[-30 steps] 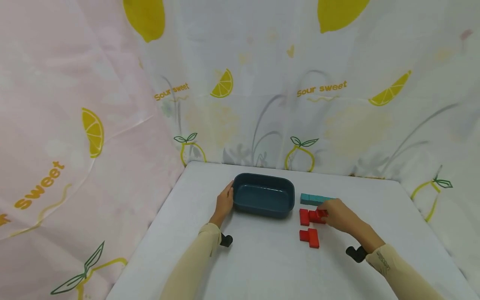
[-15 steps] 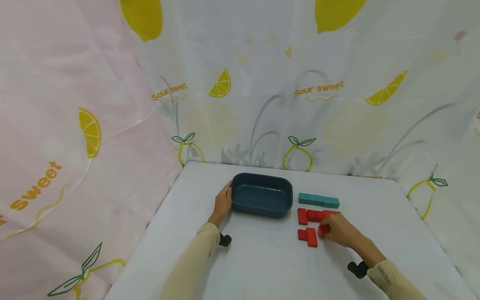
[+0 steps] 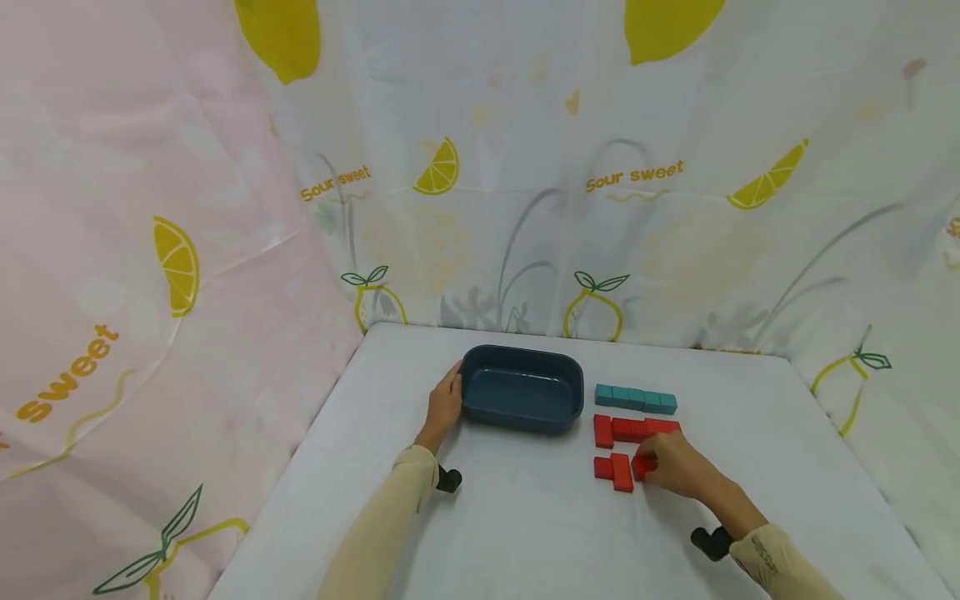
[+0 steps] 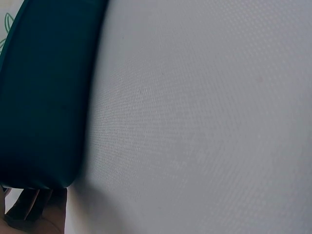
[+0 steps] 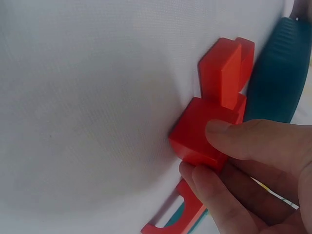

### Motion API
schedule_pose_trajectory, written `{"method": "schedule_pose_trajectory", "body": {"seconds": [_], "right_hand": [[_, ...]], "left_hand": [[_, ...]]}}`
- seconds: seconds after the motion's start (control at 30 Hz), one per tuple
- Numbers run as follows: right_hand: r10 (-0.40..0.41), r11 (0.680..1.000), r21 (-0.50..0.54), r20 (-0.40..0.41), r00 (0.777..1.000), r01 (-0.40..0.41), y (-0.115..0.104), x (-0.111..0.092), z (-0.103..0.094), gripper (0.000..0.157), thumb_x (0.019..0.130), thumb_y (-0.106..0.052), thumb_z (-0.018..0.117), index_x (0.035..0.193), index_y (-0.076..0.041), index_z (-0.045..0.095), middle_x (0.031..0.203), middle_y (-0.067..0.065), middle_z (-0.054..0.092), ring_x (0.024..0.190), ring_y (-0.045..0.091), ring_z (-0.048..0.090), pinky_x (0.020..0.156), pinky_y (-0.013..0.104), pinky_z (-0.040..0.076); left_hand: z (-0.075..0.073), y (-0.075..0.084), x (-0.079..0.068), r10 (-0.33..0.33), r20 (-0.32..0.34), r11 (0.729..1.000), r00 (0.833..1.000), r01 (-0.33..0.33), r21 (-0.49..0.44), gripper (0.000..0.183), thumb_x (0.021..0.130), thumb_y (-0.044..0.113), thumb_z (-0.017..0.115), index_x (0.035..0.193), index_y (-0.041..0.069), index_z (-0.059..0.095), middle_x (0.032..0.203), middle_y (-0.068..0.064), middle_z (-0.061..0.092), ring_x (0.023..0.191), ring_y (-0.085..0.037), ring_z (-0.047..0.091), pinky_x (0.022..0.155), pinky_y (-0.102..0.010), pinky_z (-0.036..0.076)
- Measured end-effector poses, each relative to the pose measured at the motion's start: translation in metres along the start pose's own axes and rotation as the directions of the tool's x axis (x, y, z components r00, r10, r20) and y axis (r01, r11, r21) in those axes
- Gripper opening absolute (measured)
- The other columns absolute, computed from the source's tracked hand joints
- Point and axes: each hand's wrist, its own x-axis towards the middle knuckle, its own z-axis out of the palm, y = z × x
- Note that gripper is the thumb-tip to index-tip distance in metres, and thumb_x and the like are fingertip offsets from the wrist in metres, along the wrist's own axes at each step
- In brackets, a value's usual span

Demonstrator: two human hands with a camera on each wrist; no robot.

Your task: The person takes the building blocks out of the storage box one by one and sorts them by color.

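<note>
My right hand pinches a red block between thumb and fingertips. That block is right up against the end of a shorter near row, beside an upright red block and a small red block. Behind it lies a longer row of red blocks, its right end partly covered by my hand; a red block with a rounded cut-out shows below my fingers in the right wrist view. My left hand rests with extended fingers against the left end of a dark teal rectangular dish.
A straight row of teal blocks lies behind the red ones, right of the dish. Everything stands on a white-covered table, with a lemon-printed curtain along its back and sides.
My right hand has come from the longer red row toward me with the red block, then slid it slightly left against the near row. The left hand stays at the dish.
</note>
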Motion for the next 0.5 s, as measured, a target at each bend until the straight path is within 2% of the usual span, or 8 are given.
{"method": "schedule_pose_trajectory", "body": {"seconds": [0.5], "right_hand": [[0.056,0.998,-0.013,-0.019,0.998,-0.056,0.0003,0.0041,0.0058,0.028,0.070,-0.005,0.085,0.096,-0.003,0.075,0.081,-0.004,0.066,0.078,0.015,0.054,0.063,0.023,0.053]], "left_hand": [[0.0009,-0.0041,0.0021,0.014,-0.003,1.000,1.000,-0.014,-0.003,0.040,0.107,0.018,0.040,0.145,0.008,0.047,0.147,-0.012,0.045,0.136,-0.030,0.040,0.113,-0.044,0.032]]}}
